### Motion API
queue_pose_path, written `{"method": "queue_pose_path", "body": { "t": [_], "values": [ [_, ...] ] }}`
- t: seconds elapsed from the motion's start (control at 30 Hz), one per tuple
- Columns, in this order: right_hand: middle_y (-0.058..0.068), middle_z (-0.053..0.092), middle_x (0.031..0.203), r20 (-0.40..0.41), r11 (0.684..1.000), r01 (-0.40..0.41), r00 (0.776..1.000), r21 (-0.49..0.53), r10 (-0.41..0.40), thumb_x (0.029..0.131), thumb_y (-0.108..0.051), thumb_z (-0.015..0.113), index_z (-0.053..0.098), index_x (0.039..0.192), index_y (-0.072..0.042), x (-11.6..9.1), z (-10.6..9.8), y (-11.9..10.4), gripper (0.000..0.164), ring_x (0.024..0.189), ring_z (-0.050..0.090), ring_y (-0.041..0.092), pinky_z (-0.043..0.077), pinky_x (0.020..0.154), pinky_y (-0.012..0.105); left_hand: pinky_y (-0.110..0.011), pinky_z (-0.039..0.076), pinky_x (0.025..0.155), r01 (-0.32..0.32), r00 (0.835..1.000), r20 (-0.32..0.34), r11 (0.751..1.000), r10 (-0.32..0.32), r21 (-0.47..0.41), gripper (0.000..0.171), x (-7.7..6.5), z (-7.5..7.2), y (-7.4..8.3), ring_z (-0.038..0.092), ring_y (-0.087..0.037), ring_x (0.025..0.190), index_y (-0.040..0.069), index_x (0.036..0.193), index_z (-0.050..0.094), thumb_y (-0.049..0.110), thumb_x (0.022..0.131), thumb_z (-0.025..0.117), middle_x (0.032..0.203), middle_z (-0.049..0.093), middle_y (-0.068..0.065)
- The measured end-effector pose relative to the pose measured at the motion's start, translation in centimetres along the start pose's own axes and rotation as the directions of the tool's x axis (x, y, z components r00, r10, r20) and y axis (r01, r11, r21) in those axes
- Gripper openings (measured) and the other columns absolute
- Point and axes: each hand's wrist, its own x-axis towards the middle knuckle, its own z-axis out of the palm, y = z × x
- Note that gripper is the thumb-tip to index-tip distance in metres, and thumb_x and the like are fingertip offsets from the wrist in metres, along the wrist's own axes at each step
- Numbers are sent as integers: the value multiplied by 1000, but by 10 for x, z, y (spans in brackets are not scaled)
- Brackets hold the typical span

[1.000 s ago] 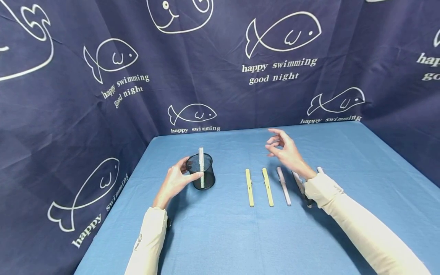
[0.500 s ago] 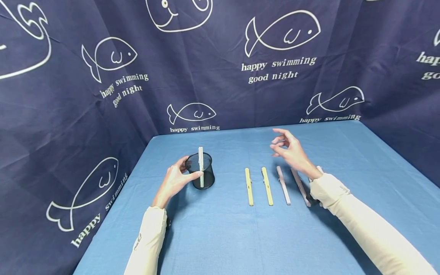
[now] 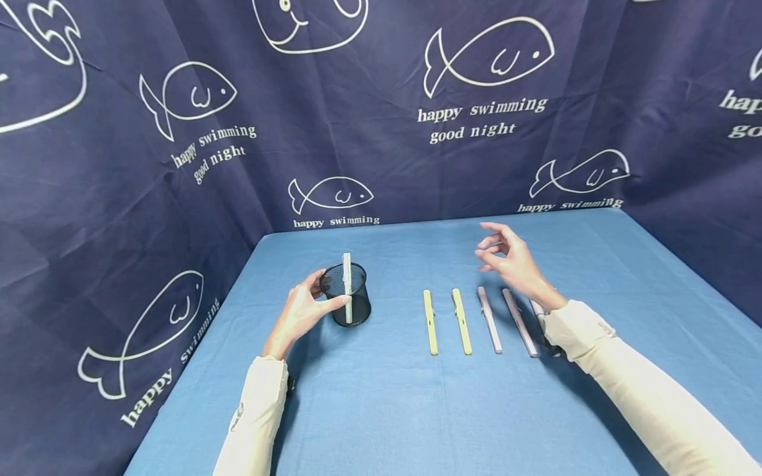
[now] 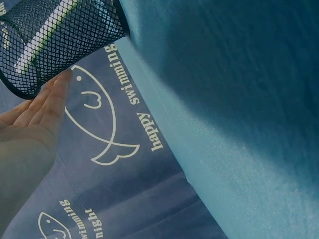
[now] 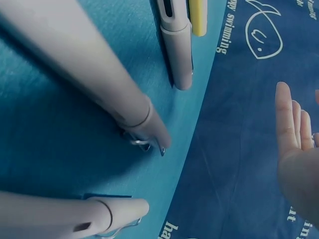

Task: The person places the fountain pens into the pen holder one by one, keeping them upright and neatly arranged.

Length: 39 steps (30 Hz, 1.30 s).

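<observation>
A black mesh pen holder stands on the table at left, with a pale pen upright inside it. My left hand grips the holder, thumb across the near side and fingers round the far side. The left wrist view shows its fingers along the mesh. Beyond a row of pens, my right hand hovers with loosely bent fingers, holding nothing. Two yellow pens lie in that row, then pale pink pens; another pink pen is partly covered by the right wrist.
A blue cloth covers the table. Behind and to the left hangs a dark blue curtain with white fish drawings, meeting the table's back edge. In the right wrist view, pink pens lie close below the right wrist.
My right hand has drifted a little to the right, uncovering more of the pink pens. The left hand and pen holder stay where they were; the view has shifted slightly.
</observation>
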Motion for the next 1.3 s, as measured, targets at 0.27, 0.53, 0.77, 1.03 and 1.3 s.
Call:
{"method": "queue_pose_path", "body": {
  "t": [0.27, 0.53, 0.77, 1.03, 1.3],
  "values": [
    [19, 55, 109, 1, 1000, -17, 1000, -6, 17, 100, 3, 61, 40, 151, 4, -3, -5, 1, 55, 88, 64, 10, 63, 71, 35, -49, 47, 107, -5, 1000, 4, 1000, 5, -7, 92, 0, -1, -1, 62, -37, 125, 2, 153, 45, 42, 82, 87, 130, 66, -20],
    [18, 56, 109, 3, 1000, -22, 1000, 10, 22, 100, 4, 60, 40, 152, 4, -6, -9, 2, 55, 89, 65, 8, 63, 73, 41, -49, 49, 105, -32, 999, -14, 999, 32, 8, 91, 2, 0, -2, 64, -37, 121, 0, 151, 47, 42, 81, 88, 128, 67, -20],
    [24, 54, 113, 7, 999, -41, 999, -12, 41, 101, 1, 63, 38, 154, 2, -10, -13, 3, 59, 88, 63, 7, 63, 73, 41, -49, 48, 105, -44, 999, -9, 999, 44, -5, 89, 1, 0, -3, 65, -36, 121, -1, 151, 47, 39, 82, 87, 129, 68, -20],
    [23, 55, 112, 3, 998, -40, 999, -41, 40, 101, 0, 64, 38, 154, 3, -14, -19, 5, 59, 86, 63, 7, 63, 73, 42, -50, 48, 105, -26, 1000, -7, 1000, 26, -2, 91, 1, 0, -2, 63, -38, 122, 0, 152, 46, 40, 82, 88, 130, 67, -21],
    [22, 55, 112, 2, 997, -53, 999, -52, 53, 101, 1, 64, 38, 154, 3, -17, -23, 7, 59, 86, 63, 7, 63, 73, 43, -49, 48, 106, -29, 1000, -9, 1000, 29, -2, 90, 1, 0, -2, 64, -37, 122, 0, 151, 47, 38, 82, 89, 130, 67, -20]
  ]
}}
